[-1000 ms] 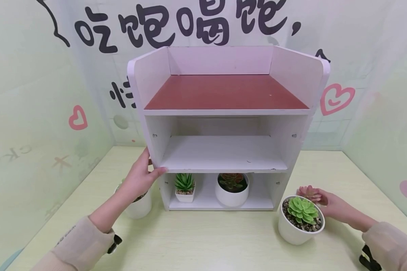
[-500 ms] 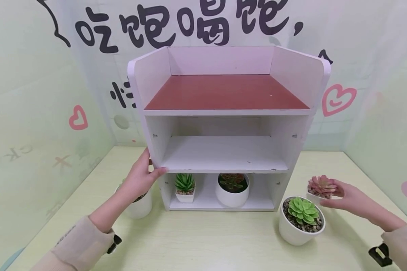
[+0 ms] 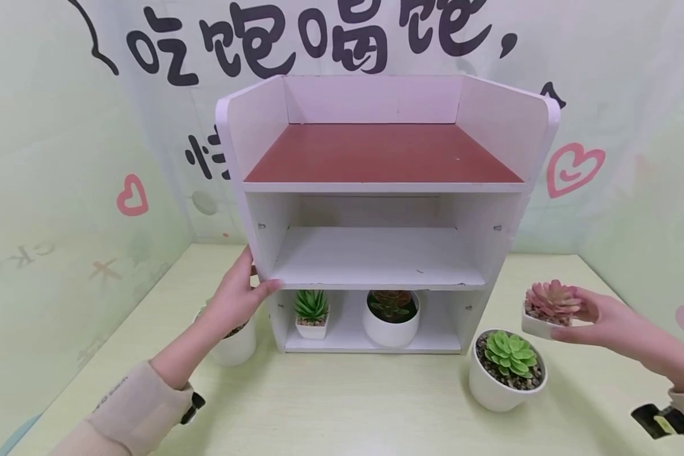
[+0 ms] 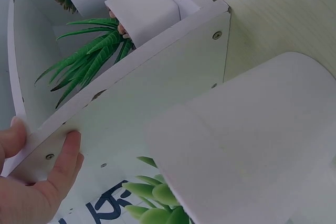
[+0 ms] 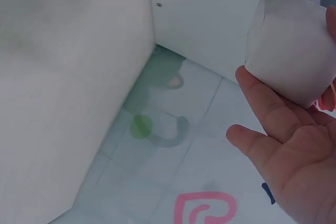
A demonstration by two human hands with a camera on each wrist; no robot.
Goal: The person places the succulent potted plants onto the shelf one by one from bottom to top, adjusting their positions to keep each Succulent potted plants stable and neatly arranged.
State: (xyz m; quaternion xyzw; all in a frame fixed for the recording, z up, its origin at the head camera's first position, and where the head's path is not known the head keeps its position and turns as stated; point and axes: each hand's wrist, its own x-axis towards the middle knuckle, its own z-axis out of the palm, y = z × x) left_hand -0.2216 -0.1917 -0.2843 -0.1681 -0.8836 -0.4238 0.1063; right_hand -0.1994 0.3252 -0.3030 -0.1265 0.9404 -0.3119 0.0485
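Observation:
My right hand (image 3: 612, 320) grips a pink succulent (image 3: 554, 301) in a small white pot, raised above the tabletop right of the shelf unit. In the right wrist view the fingers lie along the side of that white pot (image 5: 291, 45). My left hand (image 3: 234, 301) holds the left side panel of the white shelf unit (image 3: 376, 256), thumb over the front edge and fingers against the outer face (image 4: 50, 182). On the bottom shelf stand a spiky green plant (image 3: 311, 313) in a square pot and a reddish-green succulent (image 3: 391, 323) in a round pot.
A green succulent (image 3: 507, 370) in a round white pot stands on the table, near the unit's right front corner. Another white pot (image 3: 236, 347) is left of the unit, partly behind the left forearm. The unit's top board (image 3: 382, 152) is red. Printed walls enclose the table.
My right hand has drawn the pink succulent out from behind the green one, lifting it and shifting it right. The left hand stays on the shelf unit.

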